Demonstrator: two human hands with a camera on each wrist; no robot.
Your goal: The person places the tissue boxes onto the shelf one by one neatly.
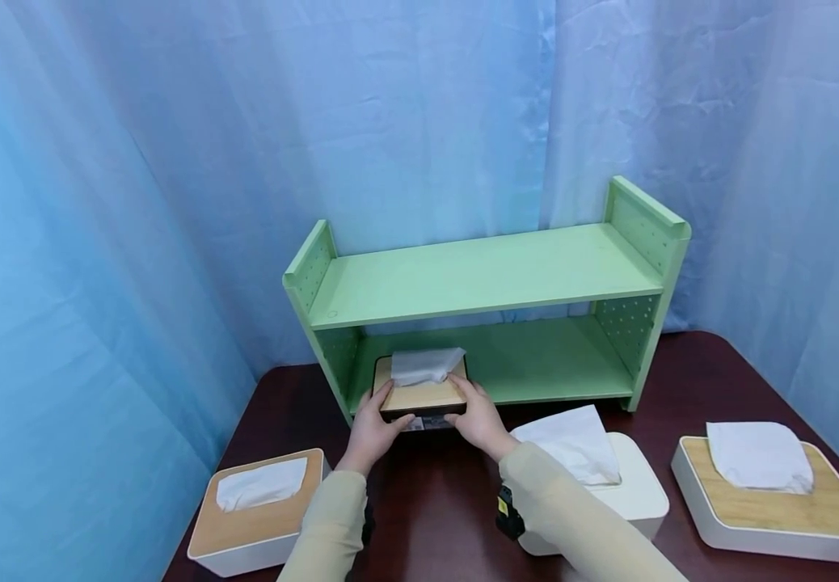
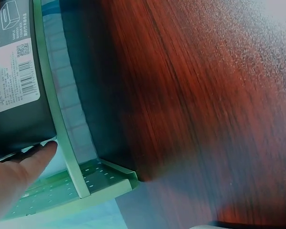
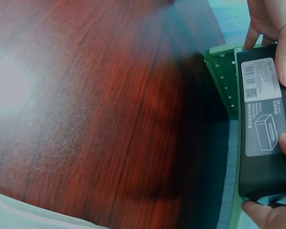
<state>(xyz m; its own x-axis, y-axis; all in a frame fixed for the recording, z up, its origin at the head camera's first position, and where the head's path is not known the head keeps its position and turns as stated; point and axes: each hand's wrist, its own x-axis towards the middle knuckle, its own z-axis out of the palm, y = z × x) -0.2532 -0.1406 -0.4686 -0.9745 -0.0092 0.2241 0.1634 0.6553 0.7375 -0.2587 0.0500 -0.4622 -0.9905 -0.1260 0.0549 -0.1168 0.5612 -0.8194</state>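
Note:
Both hands grip a black tissue box (image 1: 423, 397) with a light wooden top and a tissue (image 1: 423, 366) sticking out of it. My left hand (image 1: 374, 430) holds its left end and my right hand (image 1: 479, 419) its right end, thumbs on the near side. The box is at the front of the lower shelf (image 1: 536, 356) of a green rack, towards the left end. On the black side facing me, a printed label (image 3: 260, 109) with a barcode shows in the right wrist view. In the left wrist view a fingertip (image 2: 48, 149) lies at the box's corner, close by the shelf edge.
The green rack's upper shelf (image 1: 478, 275) spans above the box. On the dark red table (image 1: 427, 501) stand a wooden-topped tissue box (image 1: 259, 525) at left, a white one (image 1: 641, 477) partly behind my right sleeve, and another wooden-topped one (image 1: 820, 509) at right. Blue curtains (image 1: 427, 121) hang behind.

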